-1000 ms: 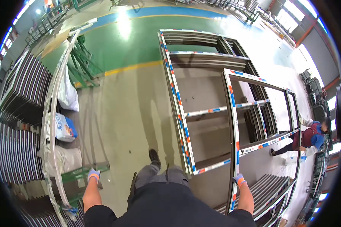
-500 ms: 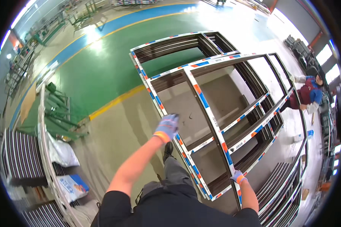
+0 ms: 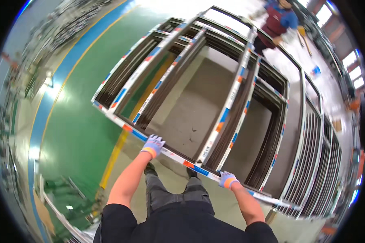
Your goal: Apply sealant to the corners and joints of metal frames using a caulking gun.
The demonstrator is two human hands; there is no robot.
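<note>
Gripping a frame (image 3: 190,166) by its near edge
Left hand (image 3: 153,146) and right hand (image 3: 228,179) curl part-closed over it; even grips should keep it level.

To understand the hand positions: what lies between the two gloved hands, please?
In the head view, between the left hand and right hand runs the frame's near rail, with a crossbar meeting it.

Banded floor (image 3: 79,129)

Its grey met green along a yellow stripe (image 3: 113,156), a blue band (image 3: 41,115) beyond. Dark shoes (image 3: 192,173) stood on the grey; a blue item (image 3: 315,72) lay on paler ground at right. The stacked frames (image 3: 267,150) had hidden footing
</note>
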